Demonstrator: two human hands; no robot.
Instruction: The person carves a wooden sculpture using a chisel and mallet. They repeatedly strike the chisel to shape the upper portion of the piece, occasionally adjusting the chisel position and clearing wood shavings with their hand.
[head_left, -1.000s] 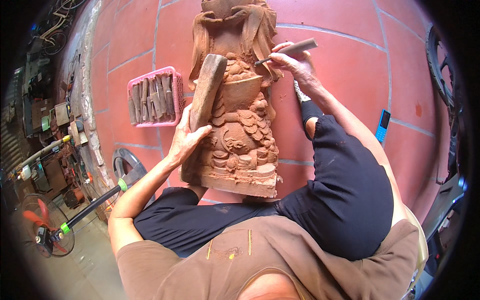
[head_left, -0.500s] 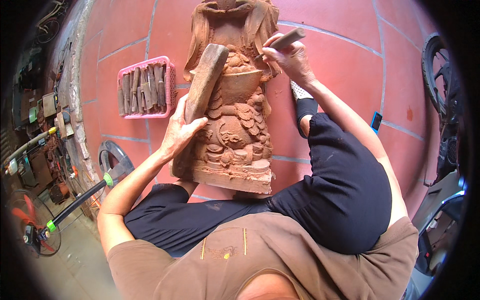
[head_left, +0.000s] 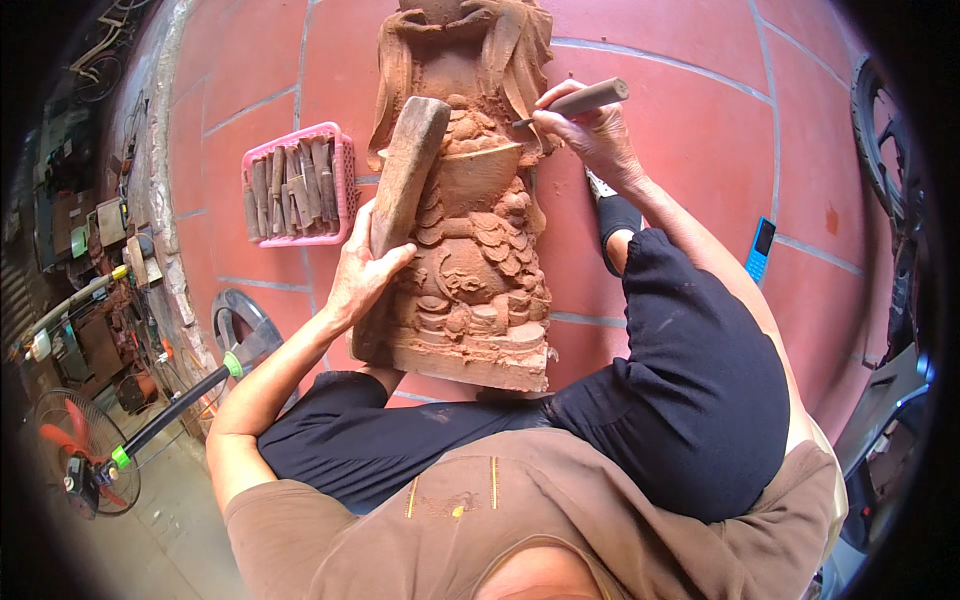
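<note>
A carved wooden statue (head_left: 475,180) lies between my legs, its surface covered with coins, folds and reddish dust. My left hand (head_left: 365,270) is wrapped round the lower part of a long wooden mallet (head_left: 412,160), which leans along the statue's left side. Over the statue's right edge, my right hand (head_left: 595,135) grips a carving chisel (head_left: 592,97) by its wooden handle. The chisel's thin blade points left, its tip close to the carved folds. Whether the tip touches the wood I cannot tell.
On the red tiled floor (head_left: 680,150), a pink basket (head_left: 346,185) left of the statue holds several wooden-handled tools. A blue phone (head_left: 760,250) lies right of my leg. A fan (head_left: 85,450) stands at lower left, a wheel (head_left: 880,150) at far right.
The chisel's handle has tipped lower, closer to level, in my right hand. My left hand keeps its hold on the mallet. The whole view has shifted slightly.
</note>
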